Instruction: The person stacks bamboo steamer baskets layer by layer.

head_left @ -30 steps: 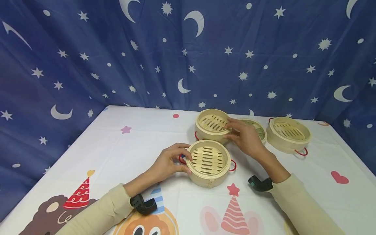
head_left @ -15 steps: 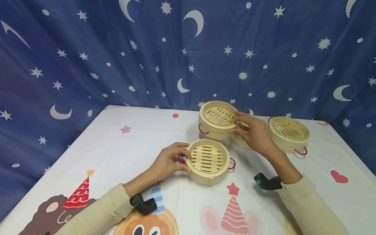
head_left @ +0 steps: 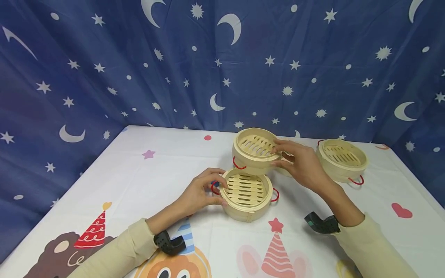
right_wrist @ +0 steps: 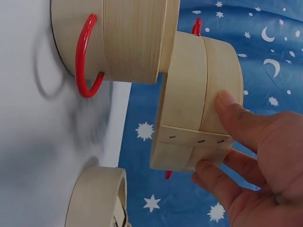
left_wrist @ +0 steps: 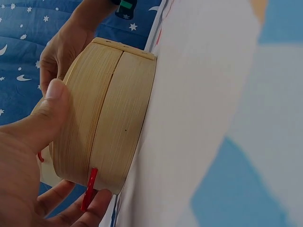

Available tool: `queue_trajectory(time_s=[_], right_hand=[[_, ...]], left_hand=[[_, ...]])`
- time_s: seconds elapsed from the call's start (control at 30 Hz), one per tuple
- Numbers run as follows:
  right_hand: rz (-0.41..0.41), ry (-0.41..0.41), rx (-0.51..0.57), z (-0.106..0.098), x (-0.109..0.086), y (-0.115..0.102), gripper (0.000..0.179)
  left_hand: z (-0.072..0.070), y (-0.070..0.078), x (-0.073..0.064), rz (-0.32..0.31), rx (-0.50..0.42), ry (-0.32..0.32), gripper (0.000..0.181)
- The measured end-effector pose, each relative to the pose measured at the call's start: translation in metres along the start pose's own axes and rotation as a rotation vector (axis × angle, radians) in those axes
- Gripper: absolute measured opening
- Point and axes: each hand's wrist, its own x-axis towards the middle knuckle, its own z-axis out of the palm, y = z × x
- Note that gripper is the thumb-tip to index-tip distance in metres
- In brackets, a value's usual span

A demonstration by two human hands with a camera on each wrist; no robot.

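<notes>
Aloft, right hand [head_left: 300, 164] grips a round tan bamboo steamer [head_left: 256, 156]; left hand [head_left: 201, 191] pinches its twin [head_left: 246, 195]. Level lowering seems wise.

Left-hand fingers [left_wrist: 98, 206] around a bamboo steamer [left_wrist: 105, 116], by its red handle [left_wrist: 89, 190]

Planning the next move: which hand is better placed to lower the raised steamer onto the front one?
Probably the right hand: it grips the raised steamer, while the left hand holds the front steamer on the table.
</notes>
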Motion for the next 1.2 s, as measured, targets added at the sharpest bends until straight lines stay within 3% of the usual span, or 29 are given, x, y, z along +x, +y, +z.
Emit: queue_trajectory(time_s=[0.3, 0.63, 0.9, 1.2], right_hand=[[-0.045, -0.019, 0.015, -0.001, -0.005, -0.009, 0.033], [-0.062, -0.053, 0.052, -0.002, -0.007, -0.012, 0.033], [-0.046, -0.095, 0.12, -0.005, -0.012, -0.013, 0.036], [-0.071, -0.131, 0.173, -0.007, -0.013, -0.013, 0.037]], left_hand=[[0.0, 0.002, 0.0, -0.007, 0.008, 0.006, 0.053], [0.0, 0.005, 0.002, -0.041, -0.07, 0.005, 0.086], [-0.003, 0.034, 0.001, -0.078, -0.108, -0.006, 0.097], [-0.004, 0.039, 0.001, -0.064, -0.064, 0.005, 0.1]])
